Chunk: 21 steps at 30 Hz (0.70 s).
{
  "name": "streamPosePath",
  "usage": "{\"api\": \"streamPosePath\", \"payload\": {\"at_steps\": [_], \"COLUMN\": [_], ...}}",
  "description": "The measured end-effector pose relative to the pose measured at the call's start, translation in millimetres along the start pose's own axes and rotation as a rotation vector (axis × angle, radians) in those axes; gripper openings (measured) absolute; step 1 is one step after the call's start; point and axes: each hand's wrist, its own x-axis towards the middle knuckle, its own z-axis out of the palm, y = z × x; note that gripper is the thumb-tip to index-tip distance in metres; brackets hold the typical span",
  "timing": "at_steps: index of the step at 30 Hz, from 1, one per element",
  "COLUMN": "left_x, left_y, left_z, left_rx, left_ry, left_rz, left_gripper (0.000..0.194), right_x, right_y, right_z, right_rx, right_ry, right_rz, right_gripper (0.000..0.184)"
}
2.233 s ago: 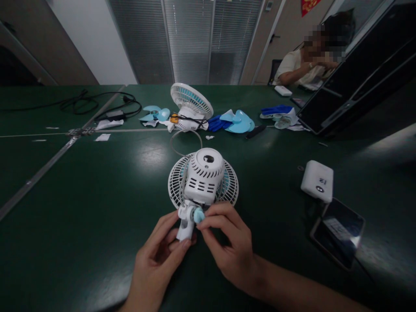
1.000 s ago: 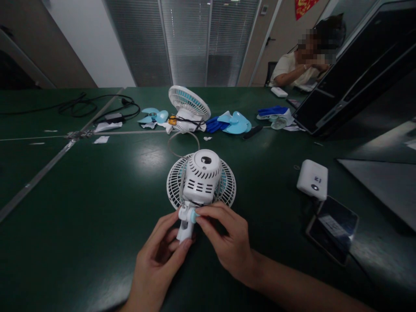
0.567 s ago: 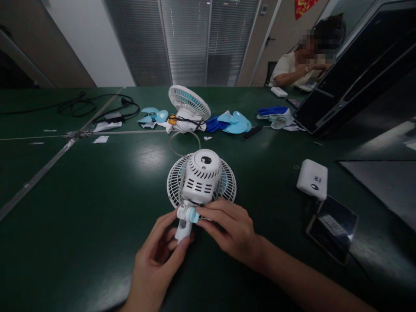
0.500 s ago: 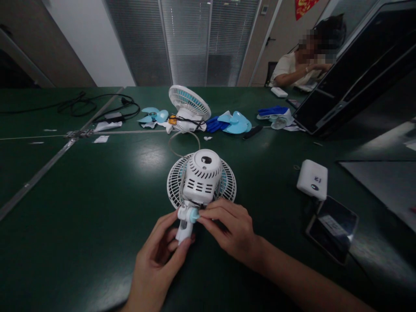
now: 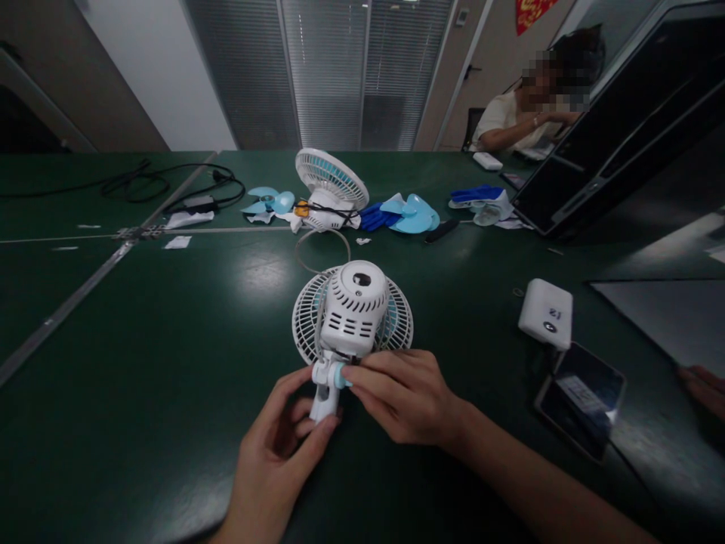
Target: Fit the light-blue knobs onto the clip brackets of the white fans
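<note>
A small white fan (image 5: 358, 310) lies face down on the green table, its grille against the surface and its motor housing on top. Its white clip base (image 5: 325, 406) points toward me, with my left hand (image 5: 286, 442) closed around it. A light blue knob (image 5: 340, 375) sits on the joint between base and housing. My right hand (image 5: 405, 393) pinches this knob between thumb and fingers. A thin grey cord (image 5: 320, 302) runs along the housing and loops behind the fan.
Farther back stand a second fan (image 5: 331, 181), light blue fan blades (image 5: 412, 214) and blue-white gloves (image 5: 481, 200). A white power bank (image 5: 547, 311) and a phone (image 5: 581, 400) lie at right. Another person's hand (image 5: 705, 389) shows at the right edge. A person (image 5: 510, 125) sits beyond a dark case (image 5: 617, 113).
My right hand's fingers have turned slightly around the blue knob, and the clip base has shifted a little. Another person's hand has come in at the right edge.
</note>
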Motion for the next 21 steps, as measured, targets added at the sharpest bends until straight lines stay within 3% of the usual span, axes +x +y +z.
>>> {"api": "streamPosePath", "payload": {"at_steps": [3, 8, 13, 15, 19, 21], "left_x": [1.5, 2.1, 1.1, 0.9, 1.7, 2.0], "left_y": [-2.0, -3.0, -1.5, -1.9, -3.1, -2.9], "left_z": [-3.3, -4.0, -3.5, -3.7, -4.6, -4.8], "left_rx": [0.015, 0.034, 0.047, 0.03, 0.026, 0.027], "left_ry": [-0.046, -0.049, -0.063, -0.062, -0.058, -0.057], "left_rz": [0.002, -0.007, -0.014, -0.021, -0.027, -0.029], "left_gripper": [0.048, 0.049, 0.049, 0.05, 0.053, 0.054], "right_x": [-0.7, 4.4, 7.1, 5.9, 2.7, 2.1], "right_y": [3.0, -7.3, -16.1, -13.6, -1.7, 2.9], "right_z": [2.4, 10.7, 10.3, 6.2, -4.4, -7.2], "right_rx": [-0.024, 0.071, 0.116, 0.1, -0.059, -0.119], "right_ry": [0.05, 0.119, 0.108, 0.096, 0.0, -0.013], "right_rz": [0.012, 0.185, 0.322, 0.254, -0.062, -0.114], "right_gripper": [0.031, 0.008, 0.014, 0.008, 0.033, 0.033]}}
